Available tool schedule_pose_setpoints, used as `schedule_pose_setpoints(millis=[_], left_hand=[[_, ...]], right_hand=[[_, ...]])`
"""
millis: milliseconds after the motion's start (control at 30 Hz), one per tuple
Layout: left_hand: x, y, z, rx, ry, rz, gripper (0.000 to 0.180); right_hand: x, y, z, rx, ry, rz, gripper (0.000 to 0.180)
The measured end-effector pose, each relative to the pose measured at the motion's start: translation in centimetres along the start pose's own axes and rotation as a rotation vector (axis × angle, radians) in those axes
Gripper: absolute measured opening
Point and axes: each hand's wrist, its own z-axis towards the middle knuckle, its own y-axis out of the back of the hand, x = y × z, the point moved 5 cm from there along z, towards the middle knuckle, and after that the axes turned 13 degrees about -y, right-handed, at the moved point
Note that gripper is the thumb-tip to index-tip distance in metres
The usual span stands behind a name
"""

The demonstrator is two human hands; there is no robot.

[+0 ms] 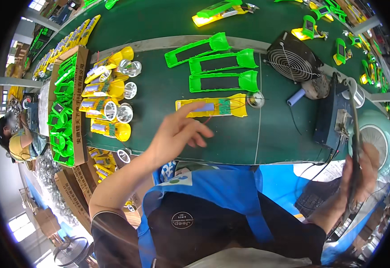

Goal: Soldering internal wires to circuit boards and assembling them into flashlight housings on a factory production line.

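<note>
Yellow shell (212, 108) lies just beyond our spread left hand (177, 134); our right hand (360, 174) grips a dark tool (355, 134).

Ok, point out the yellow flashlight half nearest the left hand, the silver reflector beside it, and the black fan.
yellow flashlight half (212, 108), head view, on its open middle.
silver reflector (255, 99), head view, on its dome.
black fan (292, 64), head view, on the wire grille.

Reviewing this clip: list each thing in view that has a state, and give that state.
Left hand: open, fingers spread, reaching toward yellow housing, not touching.
Right hand: closed on soldering iron, held upright.
Yellow housing: lying flat, open, circuit board exposed.
Three green covers: lying flat, unattached.
Black fan: lying tilted; spinning not discernible.
</note>
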Motion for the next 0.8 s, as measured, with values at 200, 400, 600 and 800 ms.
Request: schedule_pose_setpoints(millis=[200,400,600,800], left_hand=[[-3.8,-0.2,2.6,0.153,-1.007,0.990,0.030],[-4.3,0.9,2.7,0.166,-0.794,0.653,0.034],[-3.2,0.2,3.9,0.237,-1.021,0.883,0.031],[-1.9,-1.3,6.9,0.036,-0.851,0.584,0.023]], right_hand=[[-3.1,-7.8,-6.8,-0.031,-0.448,0.781,0.034],[-2.8,-19.9,-11.3,0.096,-0.934,1.446,0.030],[-2.5,-20.4,-9.8,0.168,-0.962,1.524,0.030],[-2.1,-20.5,-9.5,0.153,-0.966,1.417,0.033]])
